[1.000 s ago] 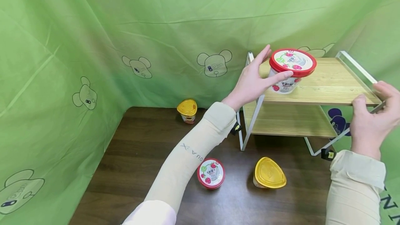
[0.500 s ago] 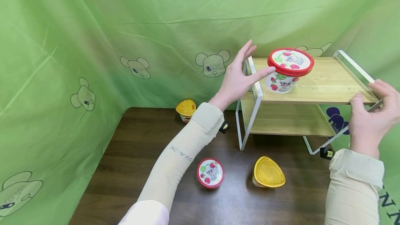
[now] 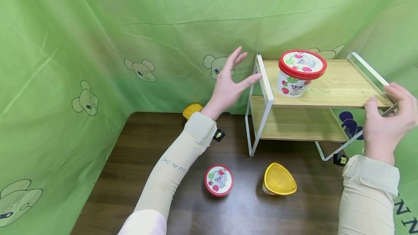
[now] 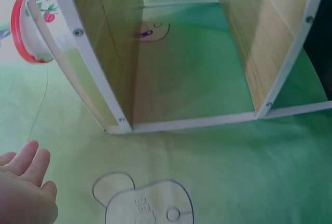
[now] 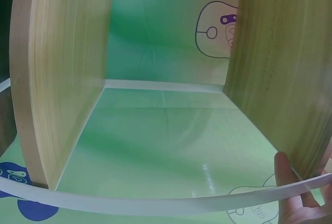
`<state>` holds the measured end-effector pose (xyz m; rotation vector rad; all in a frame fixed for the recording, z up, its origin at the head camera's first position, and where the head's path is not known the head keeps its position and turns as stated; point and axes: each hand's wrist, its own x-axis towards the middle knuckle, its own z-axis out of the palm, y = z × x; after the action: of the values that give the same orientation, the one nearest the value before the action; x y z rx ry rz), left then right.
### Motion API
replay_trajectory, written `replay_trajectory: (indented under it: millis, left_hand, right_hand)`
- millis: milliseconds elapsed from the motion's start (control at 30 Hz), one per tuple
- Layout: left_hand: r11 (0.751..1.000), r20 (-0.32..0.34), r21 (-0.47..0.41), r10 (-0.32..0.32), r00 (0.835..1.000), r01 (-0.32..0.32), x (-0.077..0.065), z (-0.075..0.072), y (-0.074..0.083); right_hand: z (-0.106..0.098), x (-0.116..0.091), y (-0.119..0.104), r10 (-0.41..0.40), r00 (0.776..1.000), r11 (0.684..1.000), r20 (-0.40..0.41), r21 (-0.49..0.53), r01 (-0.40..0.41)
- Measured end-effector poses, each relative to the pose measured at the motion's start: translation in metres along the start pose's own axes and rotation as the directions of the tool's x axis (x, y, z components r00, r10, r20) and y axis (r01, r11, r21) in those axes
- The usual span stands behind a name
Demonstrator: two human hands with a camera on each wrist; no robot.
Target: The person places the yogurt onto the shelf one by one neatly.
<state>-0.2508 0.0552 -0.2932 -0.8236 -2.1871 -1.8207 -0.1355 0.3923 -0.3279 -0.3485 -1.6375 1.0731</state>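
One red-lidded strawberry tub (image 3: 295,82) stands near the front left corner of the two-tier rack's (image 3: 300,124) top board (image 3: 343,82), which lies bare rightward, my left hand (image 3: 226,88) spread outside the left rail (image 3: 265,79), my right hand (image 3: 388,122) gripping the rack's front right corner.

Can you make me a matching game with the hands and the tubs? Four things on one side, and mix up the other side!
Things:
1. Left hand
2. Higher red-lidded tub
3. Right hand
4. Yellow-lidded tub nearer the person

Where or how:
A. Standing on the dark table
B. Gripping the front right corner of the rack
C. Up in the air, holding nothing
D. Standing on a pale wooden board

Right pairs: 1-C, 2-D, 3-B, 4-A
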Motion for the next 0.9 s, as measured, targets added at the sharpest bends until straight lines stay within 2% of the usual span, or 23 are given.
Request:
replay_trajectory:
  millis: [333, 467, 600, 833, 900]
  left_hand:
    - [0.998, -0.085, -0.016, 0.058, 0.995, -0.059, -0.012, -0.025, -0.017]
    - [0.999, -0.116, -0.021, 0.047, 0.992, -0.049, -0.017, -0.035, -0.025]
    - [0.999, -0.141, -0.036, 0.025, 0.99, -0.031, -0.02, -0.043, -0.03]
    - [0.999, -0.159, -0.045, -0.022, 0.987, 0.015, -0.033, -0.057, -0.009]
    - [0.999, -0.163, -0.035, -0.022, 0.986, 0.016, -0.033, -0.061, -0.011]
  right_hand:
    - [-0.001, 0.003, 0.007, 0.015, 1.0, 1.0, -0.004, -0.024, -0.015]
    - [-0.001, 0.003, 0.009, -0.01, 1.0, 1.0, -0.005, -0.029, 0.009]
    - [-0.001, 0.002, 0.007, 0.001, 1.0, 1.0, -0.01, -0.013, -0.002]
    - [-0.001, 0.001, 0.003, 0.006, 1.0, 1.0, -0.013, -0.028, -0.006]
    - [-0.001, 0.001, 0.003, -0.006, 1.0, 1.0, -0.013, -0.031, 0.006]
